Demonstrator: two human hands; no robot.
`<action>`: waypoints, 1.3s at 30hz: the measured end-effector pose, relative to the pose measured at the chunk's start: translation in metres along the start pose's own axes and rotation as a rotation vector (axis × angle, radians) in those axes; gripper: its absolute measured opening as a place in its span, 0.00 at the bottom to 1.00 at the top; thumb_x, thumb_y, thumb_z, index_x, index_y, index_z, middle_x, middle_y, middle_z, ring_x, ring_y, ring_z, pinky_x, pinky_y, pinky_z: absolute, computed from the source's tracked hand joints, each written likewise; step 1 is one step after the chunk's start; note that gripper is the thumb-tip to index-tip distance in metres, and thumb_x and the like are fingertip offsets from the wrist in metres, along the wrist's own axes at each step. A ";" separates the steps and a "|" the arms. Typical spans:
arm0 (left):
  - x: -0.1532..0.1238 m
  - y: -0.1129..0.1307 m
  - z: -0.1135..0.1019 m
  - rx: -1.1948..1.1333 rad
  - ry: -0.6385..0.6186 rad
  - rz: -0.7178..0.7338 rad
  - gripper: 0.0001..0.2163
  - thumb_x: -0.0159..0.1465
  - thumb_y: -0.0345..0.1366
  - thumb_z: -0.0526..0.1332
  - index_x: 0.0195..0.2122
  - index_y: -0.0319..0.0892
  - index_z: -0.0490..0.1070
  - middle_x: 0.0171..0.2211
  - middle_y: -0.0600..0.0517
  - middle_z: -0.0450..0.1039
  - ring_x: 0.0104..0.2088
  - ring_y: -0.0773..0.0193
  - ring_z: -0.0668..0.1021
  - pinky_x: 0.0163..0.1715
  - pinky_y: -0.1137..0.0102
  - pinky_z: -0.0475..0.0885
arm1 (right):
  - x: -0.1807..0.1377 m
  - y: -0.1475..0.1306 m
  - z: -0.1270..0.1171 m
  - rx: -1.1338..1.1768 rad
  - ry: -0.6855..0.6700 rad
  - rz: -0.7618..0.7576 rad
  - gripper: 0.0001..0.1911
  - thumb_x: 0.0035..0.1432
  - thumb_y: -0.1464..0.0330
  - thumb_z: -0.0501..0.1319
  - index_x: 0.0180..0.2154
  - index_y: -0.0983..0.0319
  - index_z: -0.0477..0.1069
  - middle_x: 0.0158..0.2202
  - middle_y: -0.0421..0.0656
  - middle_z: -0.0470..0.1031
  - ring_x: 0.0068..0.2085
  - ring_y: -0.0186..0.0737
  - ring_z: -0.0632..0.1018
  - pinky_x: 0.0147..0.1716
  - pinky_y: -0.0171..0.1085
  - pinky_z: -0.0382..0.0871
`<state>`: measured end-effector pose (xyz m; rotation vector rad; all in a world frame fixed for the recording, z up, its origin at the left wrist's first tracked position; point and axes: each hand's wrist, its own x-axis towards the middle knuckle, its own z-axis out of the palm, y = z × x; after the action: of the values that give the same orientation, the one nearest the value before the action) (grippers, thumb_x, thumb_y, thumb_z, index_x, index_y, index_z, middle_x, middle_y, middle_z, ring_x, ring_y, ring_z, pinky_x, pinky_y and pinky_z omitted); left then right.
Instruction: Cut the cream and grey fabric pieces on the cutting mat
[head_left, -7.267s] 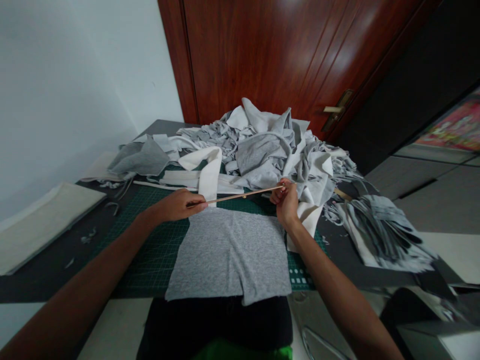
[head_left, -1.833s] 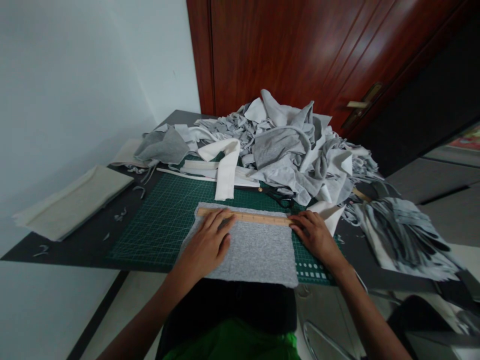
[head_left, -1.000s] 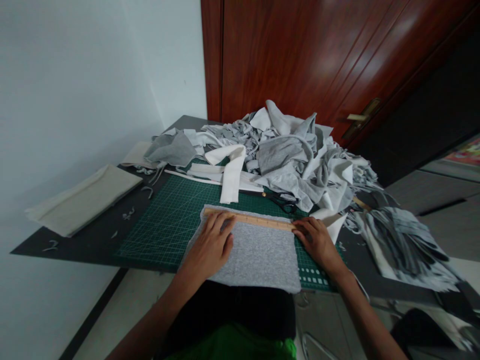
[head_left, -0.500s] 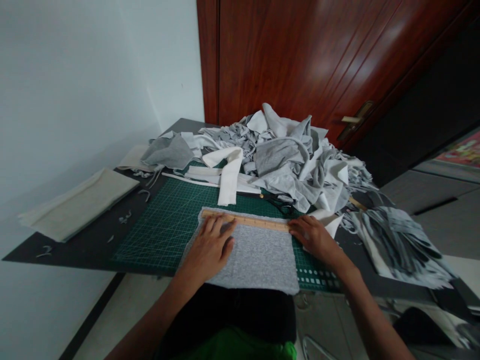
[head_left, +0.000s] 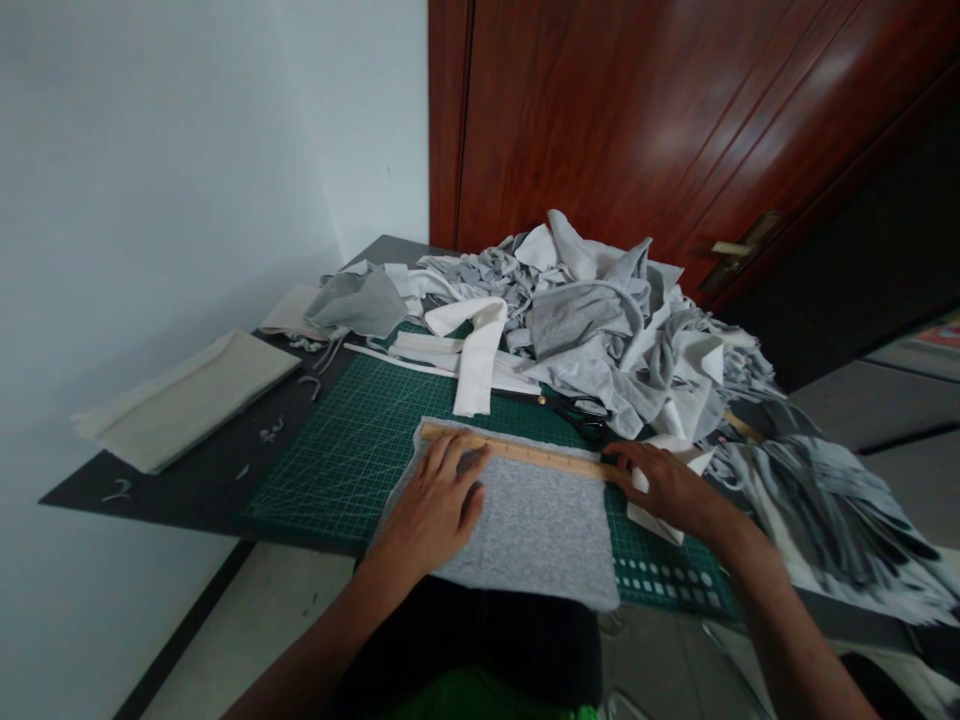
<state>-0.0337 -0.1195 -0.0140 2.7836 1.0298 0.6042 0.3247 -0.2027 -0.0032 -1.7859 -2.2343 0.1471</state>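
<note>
One pale wooden ruler (head_left: 544, 458) lies near the far edge of speckled grey cloth (head_left: 536, 530), beneath the spread left hand (head_left: 439, 498); the right hand (head_left: 666, 488) curls at the ruler's end, grip unclear.

A pale wooden ruler (head_left: 540, 456) lies flat along the far edge of the grey cloth (head_left: 544, 530), which I see spread nearly smooth.

The wooden ruler (head_left: 540, 456), held in the air between both hands seven seconds ago, now lies flat along the far edge of the grey fabric (head_left: 532, 530), whose creases are smoother. The left hand (head_left: 439, 490) now rests on the ruler; the right hand (head_left: 671, 490), at its other end, has shifted, uncovering more white cloth (head_left: 656, 525)
</note>
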 end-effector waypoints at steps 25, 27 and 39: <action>0.002 -0.001 0.004 -0.024 0.012 0.009 0.21 0.69 0.35 0.51 0.63 0.41 0.62 0.63 0.45 0.62 0.65 0.50 0.61 0.65 0.51 0.60 | 0.063 -0.053 -0.021 0.071 0.016 -0.121 0.09 0.66 0.66 0.55 0.45 0.59 0.70 0.43 0.47 0.75 0.46 0.45 0.74 0.48 0.46 0.67; 0.002 -0.001 0.005 -0.019 0.002 0.004 0.21 0.70 0.36 0.51 0.63 0.40 0.62 0.63 0.44 0.62 0.66 0.50 0.60 0.65 0.52 0.60 | 0.084 -0.060 -0.018 0.103 0.005 -0.073 0.10 0.65 0.65 0.56 0.46 0.59 0.70 0.41 0.46 0.76 0.44 0.44 0.76 0.45 0.44 0.68; 0.004 0.000 0.003 0.002 -0.036 -0.009 0.22 0.70 0.37 0.51 0.64 0.43 0.61 0.63 0.46 0.62 0.66 0.50 0.60 0.65 0.52 0.59 | 0.199 -0.136 0.050 -0.003 -0.078 0.058 0.21 0.62 0.54 0.59 0.47 0.63 0.65 0.38 0.52 0.76 0.39 0.50 0.77 0.39 0.45 0.68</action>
<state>-0.0299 -0.1170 -0.0159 2.7789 1.0364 0.5508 0.1437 -0.0373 0.0127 -1.8777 -2.2374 0.2286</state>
